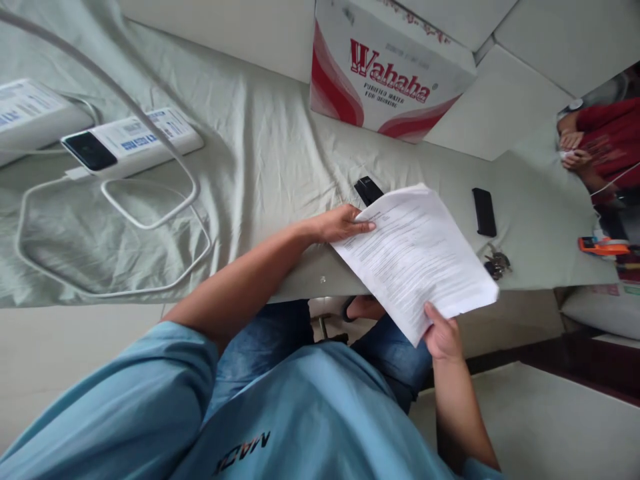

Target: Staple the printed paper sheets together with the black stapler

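Both hands hold a thin stack of white printed paper sheets [417,257] tilted over the near edge of the table [270,167], which is draped in a pale green wrinkled cloth. The left hand [343,225] has its fingers closed on the stack's far-left corner; the right hand [443,333] pinches its near edge. A small black stapler [369,190] lies just beyond the left hand, and a black phone [484,211] and a bunch of keys [496,262] lie to the right of the sheets.
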{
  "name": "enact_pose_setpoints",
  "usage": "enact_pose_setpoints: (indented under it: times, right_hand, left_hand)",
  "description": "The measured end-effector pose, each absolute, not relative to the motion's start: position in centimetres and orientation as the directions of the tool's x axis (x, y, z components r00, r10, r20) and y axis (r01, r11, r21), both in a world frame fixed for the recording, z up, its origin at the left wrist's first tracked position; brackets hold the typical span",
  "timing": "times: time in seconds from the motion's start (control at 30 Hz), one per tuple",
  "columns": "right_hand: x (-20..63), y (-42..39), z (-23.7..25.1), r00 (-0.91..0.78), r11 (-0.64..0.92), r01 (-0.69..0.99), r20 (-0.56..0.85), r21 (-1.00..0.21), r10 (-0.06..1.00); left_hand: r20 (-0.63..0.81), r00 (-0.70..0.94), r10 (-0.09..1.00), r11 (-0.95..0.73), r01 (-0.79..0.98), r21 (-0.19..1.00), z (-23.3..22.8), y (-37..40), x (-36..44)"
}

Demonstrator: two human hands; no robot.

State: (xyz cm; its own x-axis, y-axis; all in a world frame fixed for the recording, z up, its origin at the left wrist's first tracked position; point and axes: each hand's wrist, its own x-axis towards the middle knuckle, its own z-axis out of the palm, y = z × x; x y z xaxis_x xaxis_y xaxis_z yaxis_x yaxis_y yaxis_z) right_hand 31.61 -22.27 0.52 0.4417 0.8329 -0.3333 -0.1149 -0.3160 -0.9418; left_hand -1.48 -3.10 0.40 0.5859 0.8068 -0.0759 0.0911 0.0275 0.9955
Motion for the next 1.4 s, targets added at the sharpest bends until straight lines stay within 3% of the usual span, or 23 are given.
enact_pose_setpoints:
  times: [0.17,0.3,0.4,0.53,0.8,0.93,1.23,1.4]
  right_hand:
    - [32.6,-23.2,-1.2,0.557,-0.313,-0.112,-0.321,-0.943,0.766]
    - [34.0,-23.5,-1.8,0.6,-0.306,-0.071,-0.286,-0.949,0.747]
    - [34.4,-23.5,-1.9,0.636,-0.312,-0.106,-0.306,-0.944,0.709]
    - [34.1,-23.0,-2.0,0.653,-0.304,-0.102,-0.295,-0.947,0.697]
    - [33.6,-22.6,-2.0,0.659,-0.267,0.003,-0.199,-0.964,0.725]
    - [32.6,-23.7,-2.0,0.659,-0.279,-0.075,-0.258,-0.957,0.707]
    - [29.8,-25.9,-2.7,0.639,-0.276,-0.038,-0.236,-0.96,0.732]
    - [29.0,-25.4,-2.7,0.676,-0.264,-0.178,-0.312,-0.948,0.668]
  left_hand:
    - [0.036,0.48,0.877,-0.133,0.169,0.977,0.1,-2.8,-1.0]
    - [0.116,0.197,0.974,-0.155,0.194,0.969,0.4,-2.0,-1.0]
    - [0.279,0.084,0.957,-0.291,0.309,0.906,1.0,-0.9,-0.9]
    - [0.407,0.215,0.888,-0.46,0.379,0.803,0.7,0.7,0.1]
    - [0.311,0.422,0.852,-0.482,0.398,0.78,-1.6,0.8,2.0]
    - [0.287,0.484,0.827,-0.512,0.434,0.741,-1.0,0.3,1.4]
    - [0.161,0.488,0.858,-0.445,0.549,0.707,-0.4,-1.6,1.3]
    - [0.162,0.496,0.853,-0.449,0.54,0.712,-1.3,-1.4,1.2]
